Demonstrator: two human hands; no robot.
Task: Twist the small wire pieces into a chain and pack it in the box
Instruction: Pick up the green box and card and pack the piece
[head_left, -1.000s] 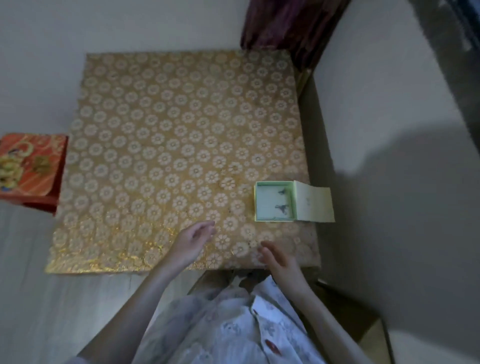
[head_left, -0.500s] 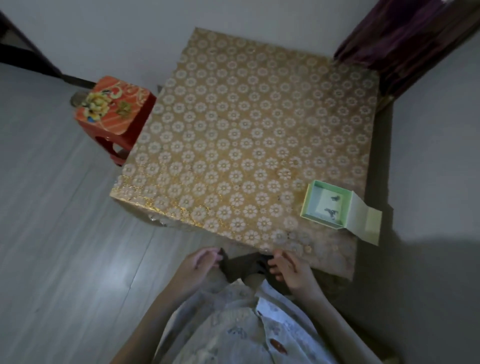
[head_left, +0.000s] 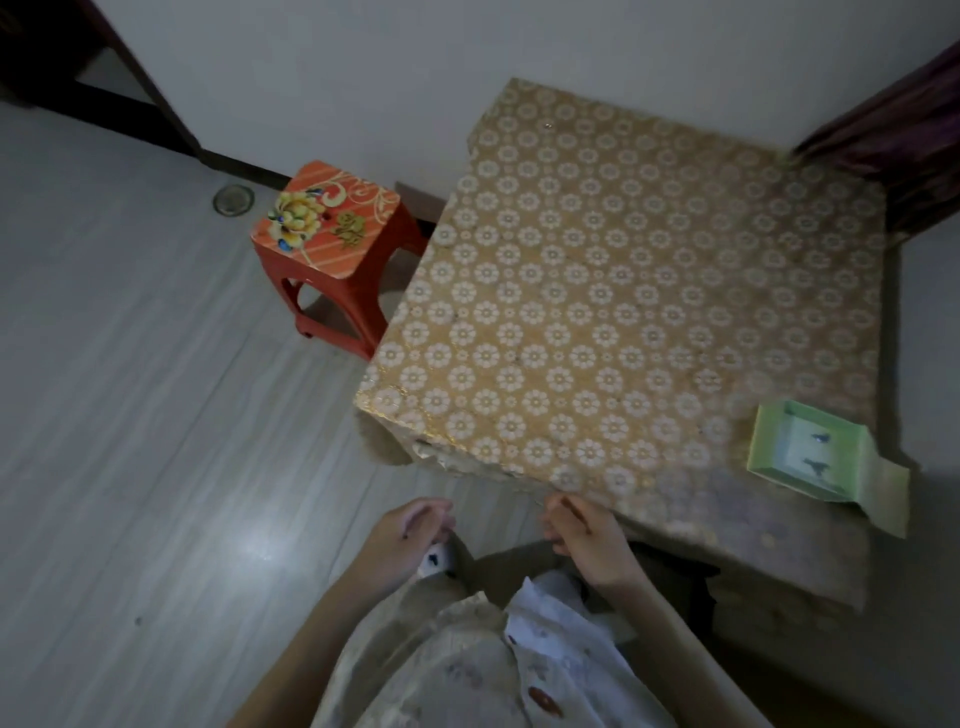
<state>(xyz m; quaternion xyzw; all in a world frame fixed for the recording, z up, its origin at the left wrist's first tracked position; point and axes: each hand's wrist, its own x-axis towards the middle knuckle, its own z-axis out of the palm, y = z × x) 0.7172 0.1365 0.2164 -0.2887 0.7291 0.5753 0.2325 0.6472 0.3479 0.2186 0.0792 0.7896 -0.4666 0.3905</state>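
The little green box (head_left: 807, 458) sat on the table (head_left: 597, 312), near the front right corner, well away from both hands. Its lid flap (head_left: 883, 493) was open and hung out past the right edge of the table. Inside the box lay two small dark wire pieces (head_left: 818, 454), one above the other, too small to see clearly. The left hand (head_left: 410, 540) was low, in front of the table and over the person's lap, not touching the table. Its fingers (head_left: 431, 514) were curled in and close together, and they seemed to touch a bit of white cloth, but it was too dark to tell if they held anything. The right hand (head_left: 587, 540) was just beside the front edge of the table, a little apart from the left hand. Its fingers (head_left: 563, 506) were curled in too, and it was not clear if they pinched something. Both arms reached forward from the body, bent at the elbows. The box was pale green with a lighter floor. The table had a gold cover with white flowers. A red stool (head_left: 332, 234) with a yellow flower on top stood on the grey floor (head_left: 130, 415) just to the left of the table.
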